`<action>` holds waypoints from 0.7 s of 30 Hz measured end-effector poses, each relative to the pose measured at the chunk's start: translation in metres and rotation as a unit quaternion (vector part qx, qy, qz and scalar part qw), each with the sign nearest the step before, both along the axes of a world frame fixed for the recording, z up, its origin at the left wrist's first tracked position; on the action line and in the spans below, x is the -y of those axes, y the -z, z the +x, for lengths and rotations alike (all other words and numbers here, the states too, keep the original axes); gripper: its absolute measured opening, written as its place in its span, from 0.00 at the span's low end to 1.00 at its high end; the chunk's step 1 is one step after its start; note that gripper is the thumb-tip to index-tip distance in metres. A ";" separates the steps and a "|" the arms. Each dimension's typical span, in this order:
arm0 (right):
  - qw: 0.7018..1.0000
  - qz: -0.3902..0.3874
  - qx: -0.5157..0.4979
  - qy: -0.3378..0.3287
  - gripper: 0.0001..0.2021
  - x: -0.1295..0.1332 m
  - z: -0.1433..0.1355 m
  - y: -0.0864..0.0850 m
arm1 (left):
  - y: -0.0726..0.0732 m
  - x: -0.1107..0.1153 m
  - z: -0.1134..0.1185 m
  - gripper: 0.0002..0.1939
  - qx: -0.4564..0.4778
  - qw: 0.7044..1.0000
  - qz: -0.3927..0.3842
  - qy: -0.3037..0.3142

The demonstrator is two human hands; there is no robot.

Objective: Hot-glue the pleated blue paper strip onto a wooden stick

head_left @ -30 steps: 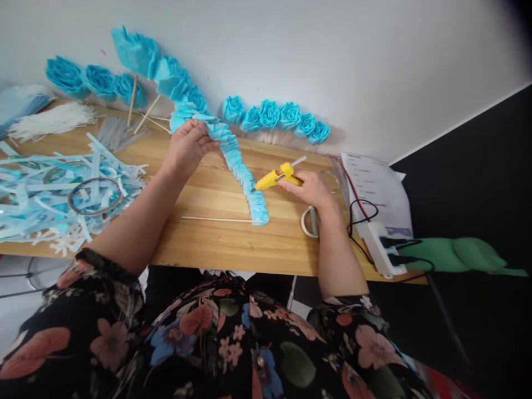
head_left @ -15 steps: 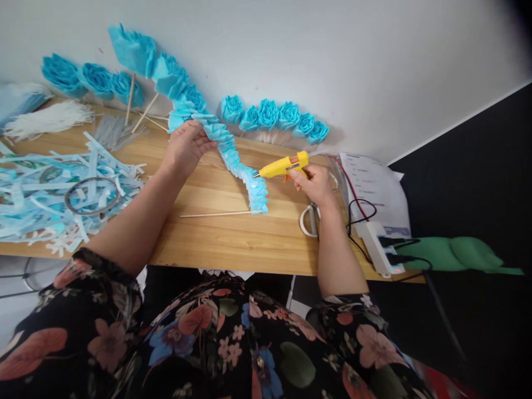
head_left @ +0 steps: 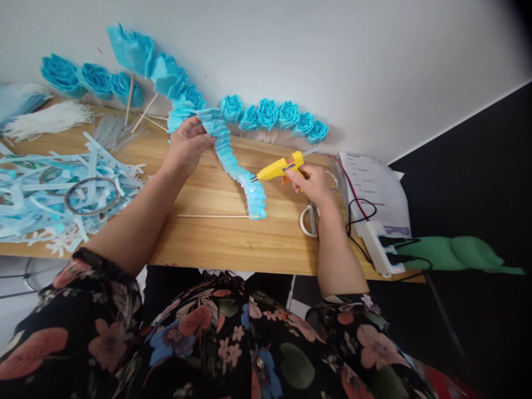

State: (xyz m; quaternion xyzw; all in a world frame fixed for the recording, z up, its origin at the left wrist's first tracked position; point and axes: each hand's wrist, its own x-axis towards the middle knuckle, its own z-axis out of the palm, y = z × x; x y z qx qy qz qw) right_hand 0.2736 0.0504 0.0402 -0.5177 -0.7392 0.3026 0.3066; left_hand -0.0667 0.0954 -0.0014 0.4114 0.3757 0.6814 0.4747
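Observation:
My left hand (head_left: 188, 147) pinches the upper part of a pleated light-blue paper strip (head_left: 228, 157), which hangs down and curves toward the table. At the strip's lower end lies a thin wooden stick (head_left: 214, 216), its right tip against the pleats. My right hand (head_left: 311, 182) is wrapped around a yellow glue gun (head_left: 280, 167). The gun's nozzle points left at the strip's lower part, touching it or very close. Some of my left fingertips are hidden behind the strip.
Blue paper roses (head_left: 268, 113) stand along the wall. Paper scraps with a ring (head_left: 92, 195) lie left. White-handled scissors (head_left: 308, 220) are by my right wrist. A power strip (head_left: 379, 249) with black cords and printed sheets (head_left: 374, 191) occupy the right end; a green object (head_left: 453, 253) is beyond.
The strip's lower part and the stick have shifted slightly left and toward me. The glue gun has moved a little left and down along the strip. My left hand has shifted slightly.

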 end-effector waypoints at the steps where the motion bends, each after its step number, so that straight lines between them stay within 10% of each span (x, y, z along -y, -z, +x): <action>1: 1.000 -0.007 -0.001 -0.002 0.31 0.000 0.000 0.001 | 0.002 -0.001 -0.001 0.15 0.000 1.000 -0.001 -0.004; 21: 1.000 -0.022 0.005 0.007 0.29 -0.008 0.005 0.012 | 0.006 -0.004 -0.007 0.14 0.067 0.997 -0.014 -0.025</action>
